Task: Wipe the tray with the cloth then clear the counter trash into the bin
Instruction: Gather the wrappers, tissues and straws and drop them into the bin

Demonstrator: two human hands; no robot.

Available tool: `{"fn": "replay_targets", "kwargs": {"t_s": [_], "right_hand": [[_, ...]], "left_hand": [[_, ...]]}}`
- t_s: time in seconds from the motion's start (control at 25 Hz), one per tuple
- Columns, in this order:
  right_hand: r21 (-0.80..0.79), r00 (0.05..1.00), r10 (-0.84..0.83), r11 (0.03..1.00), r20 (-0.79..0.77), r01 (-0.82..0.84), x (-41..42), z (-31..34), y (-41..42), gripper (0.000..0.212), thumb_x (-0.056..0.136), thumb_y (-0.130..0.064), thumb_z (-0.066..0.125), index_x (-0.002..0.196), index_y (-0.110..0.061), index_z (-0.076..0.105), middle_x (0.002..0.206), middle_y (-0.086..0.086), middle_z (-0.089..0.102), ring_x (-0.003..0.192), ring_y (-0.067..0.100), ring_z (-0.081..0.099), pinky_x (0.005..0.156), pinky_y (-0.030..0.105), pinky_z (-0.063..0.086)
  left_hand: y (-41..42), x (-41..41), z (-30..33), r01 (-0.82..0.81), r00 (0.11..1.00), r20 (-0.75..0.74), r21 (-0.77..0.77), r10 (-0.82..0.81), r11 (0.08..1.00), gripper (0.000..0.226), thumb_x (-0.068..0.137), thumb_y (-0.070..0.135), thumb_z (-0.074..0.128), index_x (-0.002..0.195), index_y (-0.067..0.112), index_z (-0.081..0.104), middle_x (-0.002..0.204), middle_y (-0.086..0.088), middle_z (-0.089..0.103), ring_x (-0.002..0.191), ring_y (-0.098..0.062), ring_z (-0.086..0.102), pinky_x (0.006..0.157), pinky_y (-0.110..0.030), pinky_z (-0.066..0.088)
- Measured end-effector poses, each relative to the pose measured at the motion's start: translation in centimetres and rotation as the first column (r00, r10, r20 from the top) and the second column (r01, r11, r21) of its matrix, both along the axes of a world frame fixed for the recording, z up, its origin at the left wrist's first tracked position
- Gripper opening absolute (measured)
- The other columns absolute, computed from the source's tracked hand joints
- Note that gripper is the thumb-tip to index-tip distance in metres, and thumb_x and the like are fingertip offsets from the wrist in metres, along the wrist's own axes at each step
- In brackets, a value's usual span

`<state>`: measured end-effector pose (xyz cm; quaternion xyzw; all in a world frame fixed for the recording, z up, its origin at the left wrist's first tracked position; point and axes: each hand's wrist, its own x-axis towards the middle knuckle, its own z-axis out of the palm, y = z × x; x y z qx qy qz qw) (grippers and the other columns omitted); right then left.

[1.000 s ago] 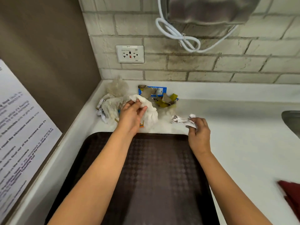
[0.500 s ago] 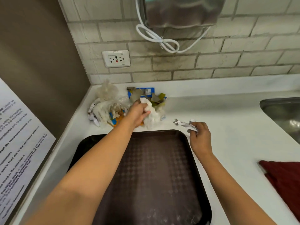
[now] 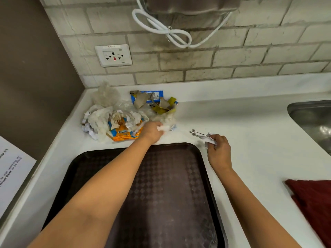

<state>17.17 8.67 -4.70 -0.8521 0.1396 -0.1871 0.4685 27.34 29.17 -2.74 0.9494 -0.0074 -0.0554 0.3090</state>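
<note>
left hand gripping white tissue | right hand pinching crumpled wrapper | risk: loose trash pile scattering if dragged

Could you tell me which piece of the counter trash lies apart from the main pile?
The crumpled silvery-white wrapper pinched in the right hand; it sits alone right of the trash pile, which the left hand reaches into.

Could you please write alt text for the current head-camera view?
The left hand grips white paper at a trash pile on a white counter; the right hand holds a crumpled wrapper. A dark tray lies nearest, a red cloth at right.
</note>
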Motion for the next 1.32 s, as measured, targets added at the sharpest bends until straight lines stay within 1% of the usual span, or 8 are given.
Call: {"fn": "replay_targets", "kwargs": {"t_s": [0.08, 0.16, 0.28, 0.48, 0.64, 0.76, 1.04, 1.32], "right_hand": [[0.041, 1.000, -0.016, 0.999, -0.003, 0.016, -0.4, 0.5, -0.2, 0.025, 0.088, 0.003, 0.046, 0.107, 0.004, 0.062, 0.110, 0.021, 0.057, 0.102, 0.031, 0.056, 0.082, 0.016, 0.036], [0.124, 1.000, -0.018, 0.992, -0.020, 0.020, -0.8, 1.3, 0.1, 0.024, 0.088, 0.002, 0.044, 0.104, 0.002, 0.061, 0.109, 0.021, 0.058, 0.099, 0.032, 0.058, 0.088, 0.029, 0.043], [0.183, 1.000, -0.007, 0.983, 0.007, 0.006, -2.5, 2.8, 1.2, 0.022, 0.085, 0.005, 0.044, 0.095, -0.002, 0.061, 0.105, 0.022, 0.059, 0.097, 0.034, 0.059, 0.091, 0.041, 0.046], [0.190, 0.999, 0.019, 0.982, 0.036, -0.026, -6.9, 4.3, 2.9, 0.021, 0.084, 0.003, 0.042, 0.079, -0.013, 0.056, 0.089, 0.012, 0.060, 0.082, 0.024, 0.056, 0.062, 0.019, 0.037], [0.258, 0.997, 0.016, 0.966, 0.075, -0.035, -12.5, 4.1, 3.9, 0.024, 0.084, 0.001, 0.045, 0.073, -0.016, 0.057, 0.076, 0.000, 0.059, 0.066, 0.008, 0.051, 0.054, 0.006, 0.036], [0.368, 0.998, -0.009, 0.930, 0.061, -0.014, -17.1, 3.5, 3.7, 0.035, 0.077, -0.008, 0.051, 0.047, -0.026, 0.047, 0.047, -0.015, 0.042, 0.046, 0.002, 0.036, 0.045, 0.014, 0.029], [0.384, 0.998, -0.068, 0.921, -0.016, 0.069, -24.9, 1.3, 0.4, 0.017, 0.063, -0.018, 0.046, 0.048, -0.014, 0.043, 0.053, 0.001, 0.046, 0.048, 0.012, 0.038, 0.049, 0.023, 0.029], [0.264, 0.983, -0.178, 0.951, 0.051, 0.159, -29.1, -1.6, -5.3, 0.045, 0.092, -0.031, 0.035, 0.050, -0.018, 0.035, 0.049, -0.006, 0.040, 0.047, 0.003, 0.038, 0.046, 0.014, 0.029]], "left_hand": [[0.3, -0.6, 1.7, -0.237, 0.966, -0.010, -0.433, 0.259, 0.869, 0.035, 0.089, 0.015, 0.057, 0.123, 0.009, 0.055, 0.122, -0.012, 0.058, 0.098, -0.026, 0.060, 0.086, -0.031, 0.049], [0.5, -2.2, 3.4, -0.333, 0.934, -0.204, -0.797, 0.295, 0.503, 0.033, 0.092, 0.009, 0.051, 0.125, 0.010, 0.051, 0.120, -0.009, 0.054, 0.095, -0.022, 0.057, 0.073, -0.031, 0.054], [0.5, -7.0, 4.9, -0.349, 0.933, -0.323, -0.919, 0.157, 0.184, 0.026, 0.093, 0.003, 0.047, 0.115, 0.016, 0.047, 0.119, -0.005, 0.050, 0.108, -0.022, 0.050, 0.065, -0.024, 0.052], [-0.1, -15.0, 6.1, -0.299, 0.953, -0.301, -0.934, 0.022, 0.194, 0.021, 0.092, 0.000, 0.047, 0.096, 0.018, 0.056, 0.102, -0.001, 0.061, 0.092, -0.014, 0.060, 0.067, -0.025, 0.052], [0.4, -20.9, 5.3, -0.252, 0.959, -0.269, -0.954, -0.089, 0.163, 0.023, 0.090, -0.001, 0.051, 0.107, 0.014, 0.057, 0.104, -0.003, 0.064, 0.088, -0.011, 0.066, 0.064, -0.022, 0.056], [0.2, -24.5, 4.4, -0.226, 0.955, -0.251, -0.960, -0.155, 0.165, 0.021, 0.089, -0.001, 0.053, 0.104, 0.014, 0.057, 0.102, -0.003, 0.065, 0.081, -0.008, 0.069, 0.064, -0.021, 0.055], [-3.9, -31.1, 3.3, -0.202, 0.923, -0.276, -0.941, -0.270, 0.271, 0.019, 0.090, 0.003, 0.053, 0.102, 0.016, 0.058, 0.100, 0.000, 0.066, 0.083, -0.009, 0.067, 0.071, -0.021, 0.055], [-11.5, -36.9, 2.0, -0.371, 0.826, -0.453, -0.885, -0.335, 0.282, 0.016, 0.090, -0.002, 0.046, 0.092, 0.009, 0.057, 0.090, -0.007, 0.065, 0.075, -0.013, 0.064, 0.066, -0.021, 0.057]]}}
